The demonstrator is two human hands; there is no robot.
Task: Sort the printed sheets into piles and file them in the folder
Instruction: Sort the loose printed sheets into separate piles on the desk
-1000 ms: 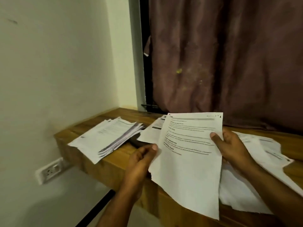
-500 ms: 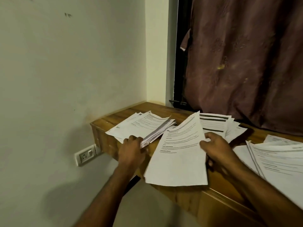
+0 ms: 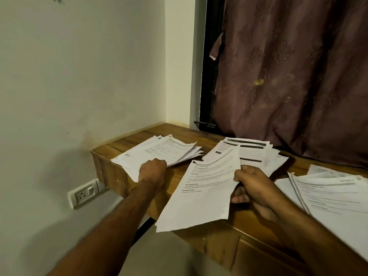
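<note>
The right hand (image 3: 256, 186) pinches a printed sheet (image 3: 205, 188) at its right edge, thumb on top and fingers (image 3: 240, 199) curled beneath, so the page hangs out to the left of that hand and sags past the front edge of the tabletop (image 3: 139, 136). Its long axis runs from the near left, over the floor, up toward the far right, where its top corner overlaps the middle pile (image 3: 253, 151). The left hand (image 3: 152, 171) is the nearer one to the left pile (image 3: 159, 151); it rests on that pile's near edge with fingers curled down, though I cannot tell whether they grip the paper or only press it. That pile lies up and to the left of the held sheet, close but not touching it, which looks like the direction a placement would take. The sheet is white, lightly curled, with short bold headings and lines of small text too blurred to read. A third pile (image 3: 328, 196) lies to the right, under the right forearm. No folder can be made out.
</note>
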